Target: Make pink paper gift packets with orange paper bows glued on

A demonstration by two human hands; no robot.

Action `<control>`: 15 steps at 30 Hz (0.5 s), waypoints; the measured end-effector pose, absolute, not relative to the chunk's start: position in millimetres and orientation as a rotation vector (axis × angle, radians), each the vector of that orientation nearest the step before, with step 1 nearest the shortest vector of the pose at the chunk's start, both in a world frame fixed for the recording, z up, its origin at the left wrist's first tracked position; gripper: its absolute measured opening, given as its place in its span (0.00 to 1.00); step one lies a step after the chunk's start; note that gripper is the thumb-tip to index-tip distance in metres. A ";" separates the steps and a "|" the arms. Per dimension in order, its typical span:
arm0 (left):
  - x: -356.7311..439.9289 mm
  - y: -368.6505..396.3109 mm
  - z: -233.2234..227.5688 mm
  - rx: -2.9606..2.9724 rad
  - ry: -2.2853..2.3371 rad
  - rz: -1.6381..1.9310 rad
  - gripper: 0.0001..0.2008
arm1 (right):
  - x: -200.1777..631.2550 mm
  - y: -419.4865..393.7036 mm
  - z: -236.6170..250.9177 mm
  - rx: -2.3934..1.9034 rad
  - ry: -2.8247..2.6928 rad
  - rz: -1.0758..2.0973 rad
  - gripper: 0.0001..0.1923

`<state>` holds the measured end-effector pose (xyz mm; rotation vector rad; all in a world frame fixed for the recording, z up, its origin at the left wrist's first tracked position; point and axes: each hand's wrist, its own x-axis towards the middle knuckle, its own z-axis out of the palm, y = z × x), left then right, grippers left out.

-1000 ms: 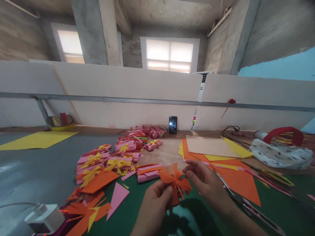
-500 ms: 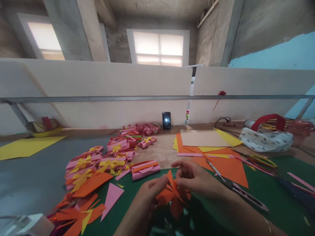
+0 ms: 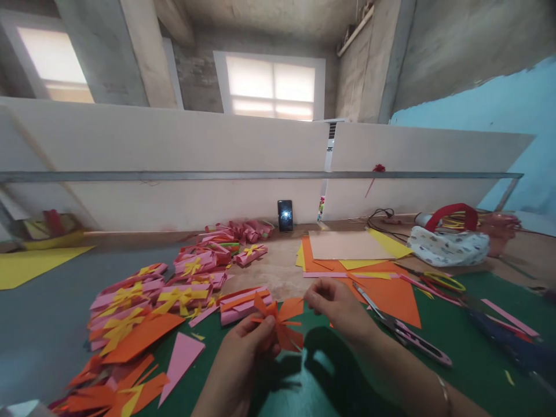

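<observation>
**Two hands on an orange paper bow**

The left hand (image 3: pixel 247 353) pinches the middle of an orange paper bow (image 3: pixel 280 324) between thumb and fingers, so it is closed on the bow. The right hand (image 3: pixel 339 304) is just to the right of it, fingers bent together, and its fingertips (image 3: pixel 311 296) touch the right strip of the same bow (if they really pinch it or only touch it, I cannot tell). The bow is held a little above the green mat (image 3: pixel 456 353), near the front middle of the table.

Just right of the right hand, a pair of scissors (image 3: pixel 402 333) lies on the mat, its point toward the orange paper sheet (image 3: pixel 391 292). Farther back, a beige sheet (image 3: pixel 347 246) lies on top of orange and yellow sheets.

To the left of the hands a pink paper roll with an orange band (image 3: pixel 243 301) lies just beside the bow. More to the left there is a heap of pink rolls with yellow bows (image 3: pixel 174 289), and near the front left a pink triangle (image 3: pixel 180 362) and orange scraps (image 3: pixel 113 391).

At the far edge a phone (image 3: pixel 285 215) stands upright against the white board (image 3: pixel 195 150). On the far right a patterned cloth bag with a red handle (image 3: pixel 447 246) rests on the table.
</observation>
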<state>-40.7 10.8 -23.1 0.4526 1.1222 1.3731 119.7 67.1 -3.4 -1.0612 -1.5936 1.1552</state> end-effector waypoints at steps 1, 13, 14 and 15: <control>-40.4 11.0 -23.0 0.431 1.120 1.371 0.11 | 117.1 65.8 -5.8 -1.077 -1.583 1.172 0.14; -28.3 -0.2 -6.2 0.524 1.082 1.211 0.10 | 103.5 53.4 -13.8 -1.057 -1.451 1.209 0.06; -28.0 -1.3 -5.2 0.546 1.064 1.186 0.12 | 104.0 54.1 -14.3 -1.069 -1.483 1.152 0.05; -27.8 -2.3 -4.3 0.569 1.056 1.170 0.14 | 104.3 54.7 -15.1 -1.079 -1.519 1.099 0.04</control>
